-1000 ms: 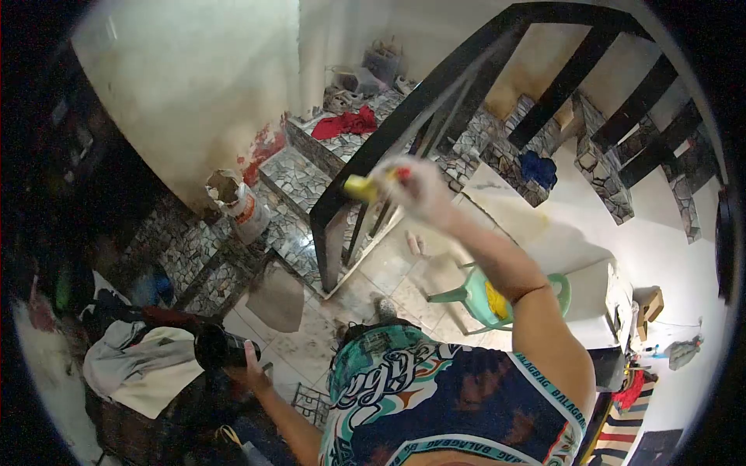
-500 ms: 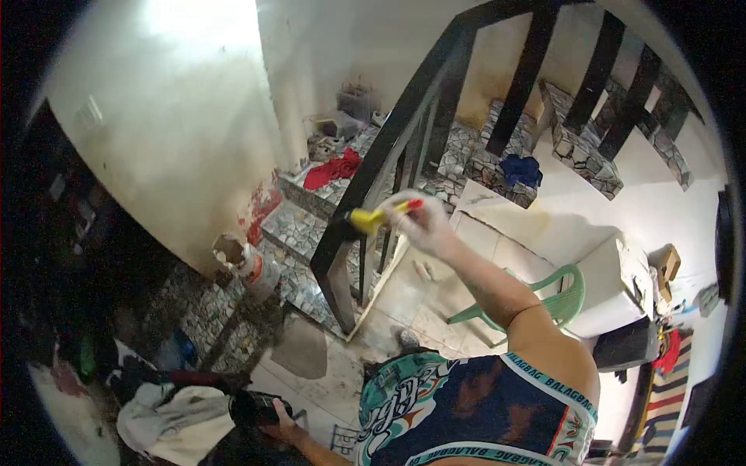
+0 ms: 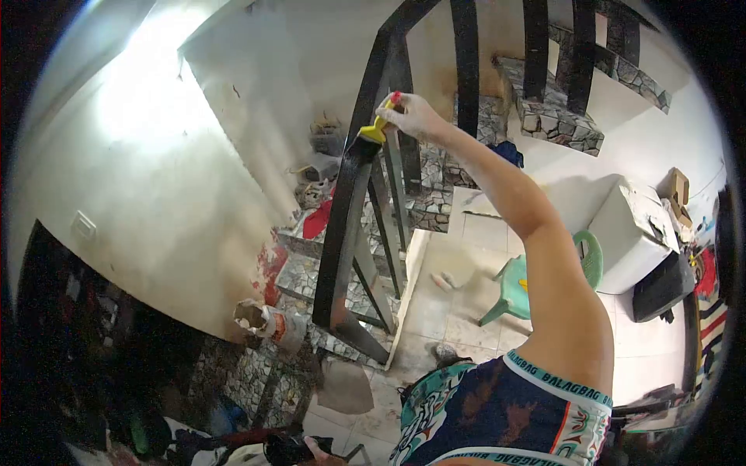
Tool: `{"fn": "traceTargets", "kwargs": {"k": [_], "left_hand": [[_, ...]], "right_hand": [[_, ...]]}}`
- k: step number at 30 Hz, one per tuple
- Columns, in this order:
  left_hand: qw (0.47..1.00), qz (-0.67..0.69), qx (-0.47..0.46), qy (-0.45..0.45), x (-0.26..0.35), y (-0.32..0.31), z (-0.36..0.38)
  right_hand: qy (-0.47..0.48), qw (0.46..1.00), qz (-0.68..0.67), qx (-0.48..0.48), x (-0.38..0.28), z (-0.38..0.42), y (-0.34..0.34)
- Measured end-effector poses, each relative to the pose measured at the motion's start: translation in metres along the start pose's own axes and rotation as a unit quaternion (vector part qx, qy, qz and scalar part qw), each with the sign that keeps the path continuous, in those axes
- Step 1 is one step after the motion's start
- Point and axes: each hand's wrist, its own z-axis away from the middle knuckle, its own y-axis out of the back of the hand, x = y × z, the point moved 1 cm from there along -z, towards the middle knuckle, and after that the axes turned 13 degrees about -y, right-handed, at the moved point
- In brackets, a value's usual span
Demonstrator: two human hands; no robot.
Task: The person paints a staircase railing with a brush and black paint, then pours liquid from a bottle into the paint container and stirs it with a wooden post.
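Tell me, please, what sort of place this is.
Probably the inside of a home, at the foot of a staircase: there are stone-patterned steps, a black railing and a green chair on the tiled floor.

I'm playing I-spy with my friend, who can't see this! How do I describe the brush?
Find the big black stair railing. Look along its sloping handrail to the right hand holding the brush. Unlike the dark rail, it's bright yellow, with a red end.
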Motion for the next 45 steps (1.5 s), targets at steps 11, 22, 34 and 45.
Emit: {"fn": "traceTargets", "kwargs": {"k": [11, 22, 34, 45], "left_hand": [[1.0, -0.022, -0.014, -0.01, 0.033, -0.063, 0.008], [0.999, -0.045, 0.011, 0.001, 0.055, -0.119, 0.036], [0.998, -0.055, 0.003, 0.028, 0.043, -0.119, 0.061], [0.999, -0.031, -0.002, 0.025, 0.028, -0.106, 0.044]], "right_hand": [[0.221, 0.944, 0.191, 0.154, -0.017, -0.151, 0.108], [0.274, 0.873, 0.378, 0.14, -0.062, -0.253, 0.133], [0.24, 0.889, 0.371, 0.121, -0.08, -0.242, 0.121], [0.434, 0.717, 0.529, -0.13, -0.056, -0.029, -0.021]]}}
